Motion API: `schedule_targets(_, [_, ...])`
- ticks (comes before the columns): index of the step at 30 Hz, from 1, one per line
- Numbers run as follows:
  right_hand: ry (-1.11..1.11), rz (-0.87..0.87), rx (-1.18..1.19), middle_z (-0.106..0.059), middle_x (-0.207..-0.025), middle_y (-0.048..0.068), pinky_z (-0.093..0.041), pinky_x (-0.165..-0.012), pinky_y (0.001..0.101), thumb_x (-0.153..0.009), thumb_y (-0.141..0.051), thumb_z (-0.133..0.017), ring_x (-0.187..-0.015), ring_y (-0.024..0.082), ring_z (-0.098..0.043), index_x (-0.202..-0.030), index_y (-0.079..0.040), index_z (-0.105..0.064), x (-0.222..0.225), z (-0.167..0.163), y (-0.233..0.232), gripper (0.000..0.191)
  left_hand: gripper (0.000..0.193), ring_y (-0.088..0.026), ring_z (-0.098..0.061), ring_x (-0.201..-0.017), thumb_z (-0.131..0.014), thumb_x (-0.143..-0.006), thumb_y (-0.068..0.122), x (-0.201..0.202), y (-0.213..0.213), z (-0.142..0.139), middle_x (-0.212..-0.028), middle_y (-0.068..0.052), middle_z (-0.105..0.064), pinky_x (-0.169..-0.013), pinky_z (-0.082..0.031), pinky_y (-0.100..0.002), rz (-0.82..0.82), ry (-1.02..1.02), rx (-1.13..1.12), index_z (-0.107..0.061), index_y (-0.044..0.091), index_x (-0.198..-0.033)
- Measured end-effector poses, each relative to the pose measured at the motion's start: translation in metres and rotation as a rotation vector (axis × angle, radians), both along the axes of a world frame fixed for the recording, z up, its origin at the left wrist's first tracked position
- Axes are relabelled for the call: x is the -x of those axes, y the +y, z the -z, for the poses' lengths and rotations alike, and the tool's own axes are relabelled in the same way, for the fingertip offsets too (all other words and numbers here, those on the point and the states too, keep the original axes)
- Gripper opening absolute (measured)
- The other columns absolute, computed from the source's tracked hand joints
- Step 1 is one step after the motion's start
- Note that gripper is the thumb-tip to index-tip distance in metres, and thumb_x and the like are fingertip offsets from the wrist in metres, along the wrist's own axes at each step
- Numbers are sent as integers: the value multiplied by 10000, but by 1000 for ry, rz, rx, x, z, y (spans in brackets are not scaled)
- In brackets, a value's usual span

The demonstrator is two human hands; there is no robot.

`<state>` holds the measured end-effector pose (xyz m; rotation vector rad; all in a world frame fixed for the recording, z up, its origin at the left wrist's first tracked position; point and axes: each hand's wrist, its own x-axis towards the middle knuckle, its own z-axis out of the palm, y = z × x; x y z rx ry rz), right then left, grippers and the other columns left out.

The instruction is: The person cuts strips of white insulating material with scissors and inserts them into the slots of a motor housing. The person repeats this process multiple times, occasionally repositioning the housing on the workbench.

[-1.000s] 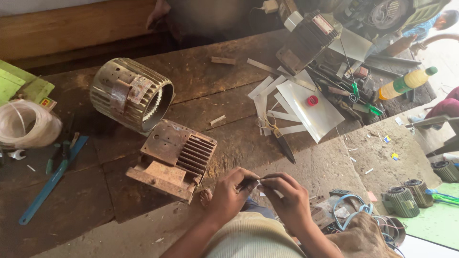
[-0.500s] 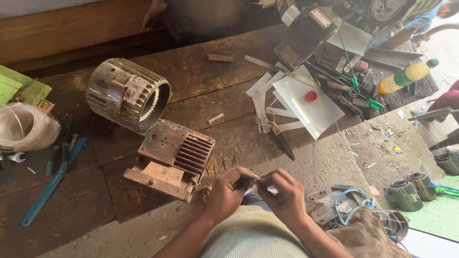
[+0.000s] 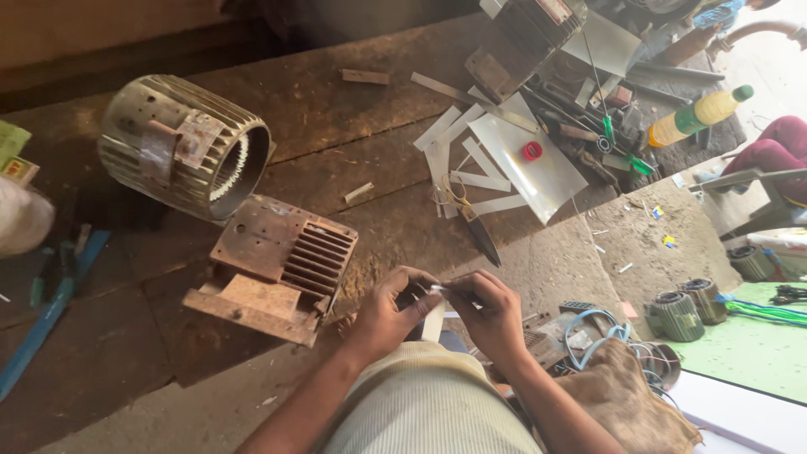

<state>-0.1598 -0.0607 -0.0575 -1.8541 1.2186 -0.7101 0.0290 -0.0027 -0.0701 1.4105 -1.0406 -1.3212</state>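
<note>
Both hands meet just off the near edge of a worn wooden bench (image 3: 336, 126). My left hand (image 3: 388, 313) and my right hand (image 3: 489, 315) pinch the two sides of a narrow white paper strip (image 3: 434, 318), whose lower end hangs down between them. A rusty finned motor housing part (image 3: 277, 265) lies on the bench just left of my left hand. Beyond it a ribbed metal stator shell (image 3: 185, 145) lies on its side.
Cut white strips and a white sheet (image 3: 525, 160) with a red cap lie at the bench's far right, beside scissors (image 3: 454, 197), a dark blade (image 3: 481, 234) and mixed tools. A yellow bottle (image 3: 698, 116) lies farther right. Wound stators (image 3: 685, 311) and blue wire (image 3: 593, 332) sit on the floor.
The view has shifted slightly; my hands stay together on the strip, with small finger movements along it. Nothing on the bench has moved.
</note>
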Motion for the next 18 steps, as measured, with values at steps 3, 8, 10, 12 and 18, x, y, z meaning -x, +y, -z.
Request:
schedule_targets(3, [-64,-46,16,-748,-945,55,-616,-708,245,-841,5,-782,-846,115,-755,-956,-10,-745,1,0,-6,121,197,-117,-711,-865,-756,-907,216,7,-9,1,-949,-35,-754,-776,-594,-284,-78,66,23,-719,59,-1020])
schedule_targets(8, [-18,-43,-200,-755,-919,60,-586,-734,277,-857,-50,-785,-831,107,-711,-1029,-15,-717,10,8,-22,189,163,-152,-727,-883,-767,-908,178,11,-27,10,-965,-50,-748,-795,-595,-296,-83,-83,208,-737,44,-996])
schedule_targets(10, [-57,-41,-301,-761,-937,64,-567,-772,282,-880,-67,-774,-855,104,-692,-1052,-17,-711,14,15,-33,190,132,-169,-733,-881,-767,-914,160,12,-37,16,-973,-56,-750,-794,-598,-305,-65,-191,249,-741,54,-987])
schedule_targets(12, [-167,-22,-379,-760,-971,66,-567,-833,276,-921,-85,-753,-909,93,-690,-1041,-13,-711,12,27,-51,146,95,-184,-743,-873,-763,-917,148,13,-56,26,-989,-53,-760,-795,-608,-315,-29,-279,256,-744,79,-978])
schedule_targets(18, [421,-102,436,-687,-1078,188,-492,-853,506,-771,-186,-816,-1014,420,-653,-1144,-73,-654,-23,49,-135,422,33,-243,-668,-921,-691,-871,56,16,-124,67,-932,-82,-679,-818,-546,-376,-8,-1207,550,-710,83,-869])
